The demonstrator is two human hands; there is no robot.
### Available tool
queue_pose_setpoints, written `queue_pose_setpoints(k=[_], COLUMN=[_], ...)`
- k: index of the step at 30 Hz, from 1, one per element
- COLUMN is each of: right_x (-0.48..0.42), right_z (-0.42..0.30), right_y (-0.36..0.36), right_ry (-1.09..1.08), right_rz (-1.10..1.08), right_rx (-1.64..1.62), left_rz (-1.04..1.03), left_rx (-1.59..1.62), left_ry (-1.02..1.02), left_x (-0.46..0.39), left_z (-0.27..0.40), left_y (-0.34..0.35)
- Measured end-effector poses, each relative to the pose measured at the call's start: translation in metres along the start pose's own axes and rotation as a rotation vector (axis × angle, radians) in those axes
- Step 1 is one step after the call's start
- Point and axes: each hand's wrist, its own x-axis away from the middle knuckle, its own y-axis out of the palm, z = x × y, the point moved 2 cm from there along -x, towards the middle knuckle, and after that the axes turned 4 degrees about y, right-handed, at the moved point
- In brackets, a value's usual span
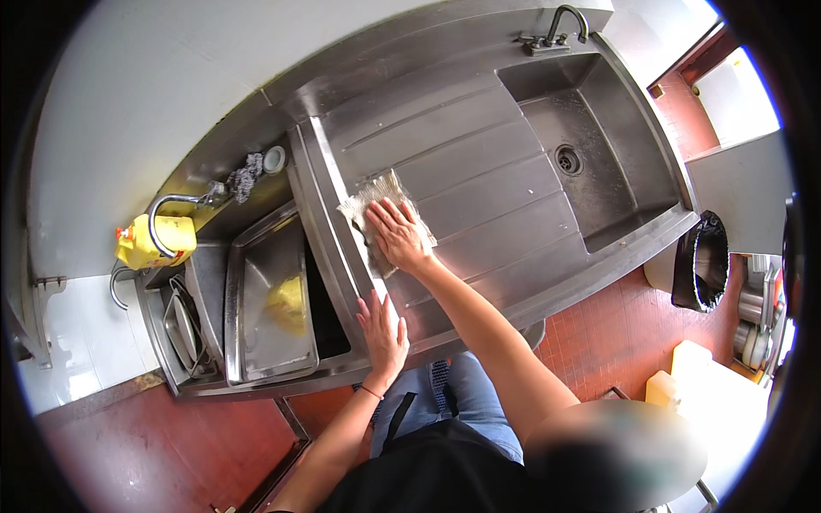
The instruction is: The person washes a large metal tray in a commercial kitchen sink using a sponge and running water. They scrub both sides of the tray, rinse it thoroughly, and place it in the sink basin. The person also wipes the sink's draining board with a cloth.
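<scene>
My right hand (401,234) lies flat on a beige, ribbed cloth (388,188), holding it down against the grooved stainless-steel drainboard (455,173). The cloth reaches over the raised left edge of the drainboard, and its middle is covered by my fingers. Nearer to me, my left hand (385,333) rests with fingers spread on the front end of that raised edge, holding nothing. Left of it a steel pan (256,320) sits over a sink basin, with something yellow in it that I cannot make out.
A deep sink (584,192) with a faucet (564,25) lies right. At left are a yellow jug (160,240), a curved faucet (157,211), a steel scouring pad (245,177), a small round container (274,159) and upright trays (183,327). A black-lined bin (702,263) stands right.
</scene>
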Motion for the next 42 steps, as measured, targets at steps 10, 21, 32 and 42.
queue_pose_setpoints(k=[10, 21, 32, 42], right_x=[0.021, 0.101, 0.025, -0.012], right_z=[0.151, 0.329, 0.077, -0.024], right_y=[-0.093, -0.161, -0.157, 0.0], right_ry=[0.475, 0.901, 0.41, -0.132], right_rz=[0.229, 0.596, 0.544, -0.095], right_rx=[0.189, 0.213, -0.151, -0.096], left_rz=[-0.126, -0.022, -0.018, -0.038], left_rx=[-0.21, -0.21, -0.2, -0.14], left_ry=[-0.061, 0.05, 0.055, 0.013], left_x=[-0.021, -0.065, -0.075, -0.077], left_z=[-0.003, -0.019, -0.043, -0.043], left_y=[0.01, -0.003, -0.005, -0.003])
